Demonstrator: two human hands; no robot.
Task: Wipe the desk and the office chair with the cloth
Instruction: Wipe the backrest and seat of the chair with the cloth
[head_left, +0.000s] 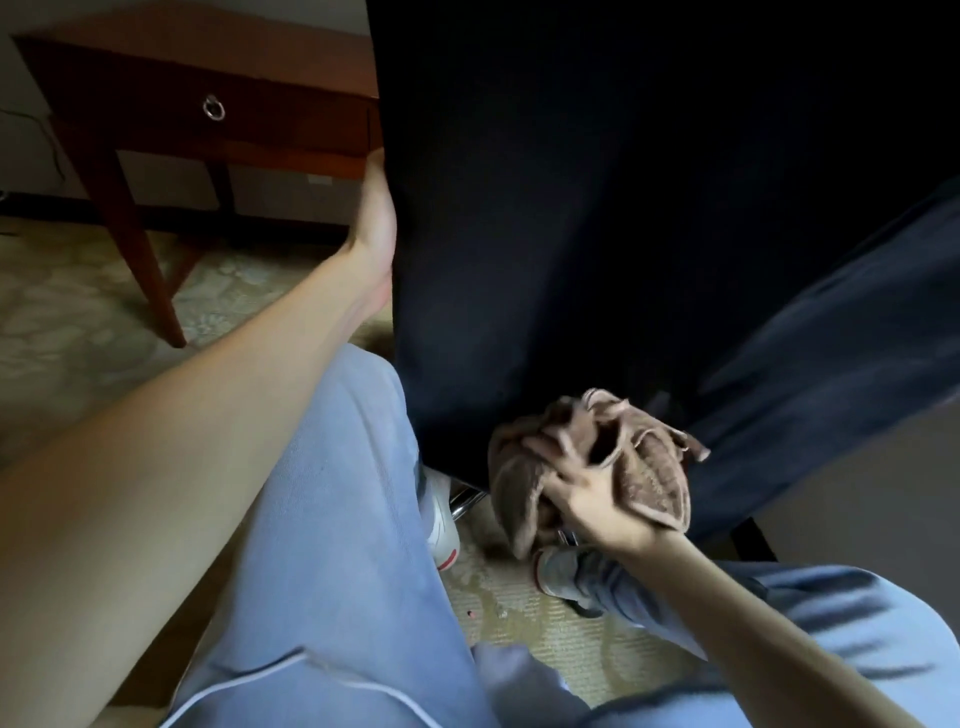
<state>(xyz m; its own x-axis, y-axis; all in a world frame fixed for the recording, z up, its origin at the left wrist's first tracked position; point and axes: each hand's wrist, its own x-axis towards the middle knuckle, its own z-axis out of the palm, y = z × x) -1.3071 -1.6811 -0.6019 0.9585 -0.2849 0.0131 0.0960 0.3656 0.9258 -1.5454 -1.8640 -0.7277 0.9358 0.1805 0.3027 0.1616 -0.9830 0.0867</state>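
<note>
**dustbunny:** Where's the cloth (654, 478) right now?

**mop_head:** It's bunched up in the right hand (576, 493), with the fingers (550, 449) clenched into it. It's pressed low on the back of the office chair (519, 208), near the base. The desk (156, 98) is off to the left, well apart.

**dustbunny:** How's it gonna handle?

**mop_head:** Looks like soft, light terry, so it'll fold wherever you squeeze. I'd grab the middle as a wad so the corners don't drag. One flap hangs loose under the hand.

The chair probably swivels, and the left hand (376, 218) holds the backrest's left edge. Its fingers wrap round behind, mostly out of sight. The chair fabric seems grippy, so expect some drag.
</note>
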